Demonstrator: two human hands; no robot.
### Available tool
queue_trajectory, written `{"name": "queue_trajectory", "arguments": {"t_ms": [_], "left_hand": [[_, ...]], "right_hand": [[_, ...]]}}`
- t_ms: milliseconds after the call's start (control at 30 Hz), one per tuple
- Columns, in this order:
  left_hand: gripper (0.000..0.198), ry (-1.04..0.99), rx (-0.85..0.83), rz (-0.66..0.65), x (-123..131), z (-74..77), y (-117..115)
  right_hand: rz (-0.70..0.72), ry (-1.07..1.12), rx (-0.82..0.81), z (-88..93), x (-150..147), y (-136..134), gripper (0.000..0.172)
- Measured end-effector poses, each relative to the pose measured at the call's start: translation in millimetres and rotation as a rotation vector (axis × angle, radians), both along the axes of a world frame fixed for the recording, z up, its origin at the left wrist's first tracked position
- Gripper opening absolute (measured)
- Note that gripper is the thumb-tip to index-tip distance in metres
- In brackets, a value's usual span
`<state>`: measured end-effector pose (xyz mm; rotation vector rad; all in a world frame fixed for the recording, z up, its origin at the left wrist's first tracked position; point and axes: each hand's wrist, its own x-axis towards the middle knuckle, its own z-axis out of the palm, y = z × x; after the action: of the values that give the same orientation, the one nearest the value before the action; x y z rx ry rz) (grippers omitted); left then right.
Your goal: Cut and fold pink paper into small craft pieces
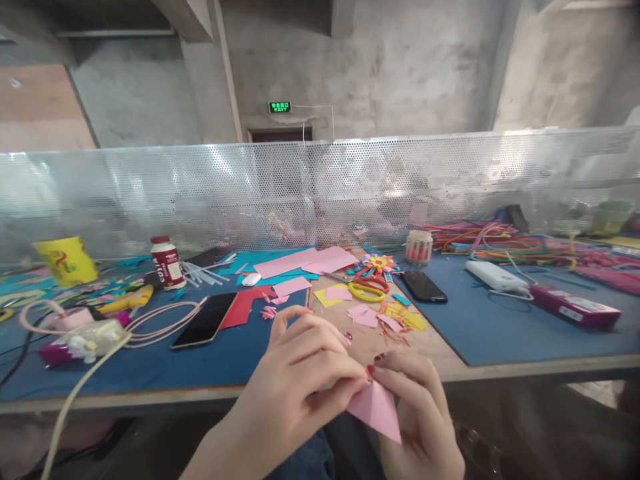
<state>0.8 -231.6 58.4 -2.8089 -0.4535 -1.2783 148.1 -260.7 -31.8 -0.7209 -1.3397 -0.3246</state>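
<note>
Here, both hands meet just in front of the near edge of the table (500, 369), holding one folded pink paper (377, 410) between them, below the table's edge and over the person's lap. The left hand (300, 380) has its thumb and fingers pressed together on the upper corner of the paper. The right hand (420, 413) pinches the same corner from the other side, and the rest of the sheet lies across its fingers. On the table there are two blue mats, one to the left (150, 363) and one to the right (500, 327), with a strip of bare wood between them. Two phones lie face up with dark screens, the first phone (205, 320) on the left mat and the second phone (424, 285) at the inner edge of the right mat. One pair of yellow-handled scissors (367, 290) lies on the wood among loose pink and yellow scraps, just in front of one paper flower (377, 263). Further left stand one bottle (167, 261) with a red cap and one yellow cup (67, 260), well apart from each other. On the right mat lie one white power bank (495, 275) and one purple box (575, 307). A perforated metal screen (320, 187) runs along the far side of the table.
</note>
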Motion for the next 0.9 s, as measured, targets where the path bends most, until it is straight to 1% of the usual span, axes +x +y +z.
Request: {"name": "queue_trajectory", "arguments": {"t_ms": [133,267,333,400,500,567,633,733,900], "left_hand": [[0.012,0.003,-0.065,-0.004,0.0,-1.7,1.2],[0.017,0.030,-0.114,0.023,0.6,-4.4,0.7],[0.019,0.022,-0.125,0.038,0.5,-7.9,-0.8],[0.029,0.022,-0.130,0.053,-0.2,-12.5,-3.2],[0.049,0.056,-0.105,0.066,-1.4,-19.8,-7.2],[0.054,0.062,-0.062,0.067,-1.0,-23.7,-8.5],[0.054,0.044,-0.004,0.068,0.6,-26.6,-8.1],[0.045,0.008,0.082,0.066,3.2,-28.9,-6.5],[0.038,-0.080,0.152,0.093,2.2,-30.8,-5.1]], "right_hand": [[0.087,0.028,-0.012,1.4,-2.4,2.6,0.023],[0.115,0.071,-0.030,-3.2,-4.0,5.4,0.026],[0.116,0.089,-0.013,-4.8,-5.7,6.3,0.026],[0.103,0.122,0.031,-4.3,-8.0,6.6,0.026],[0.067,0.161,0.108,-0.9,-11.0,5.8,0.024],[0.044,0.148,0.127,0.5,-11.5,4.6,0.022],[0.027,0.131,0.129,-0.4,-10.6,3.4,0.023],[0.011,0.105,0.133,-5.4,-8.0,3.1,0.028],[0.020,0.072,0.133,-12.7,-3.8,6.8,0.036]]}}
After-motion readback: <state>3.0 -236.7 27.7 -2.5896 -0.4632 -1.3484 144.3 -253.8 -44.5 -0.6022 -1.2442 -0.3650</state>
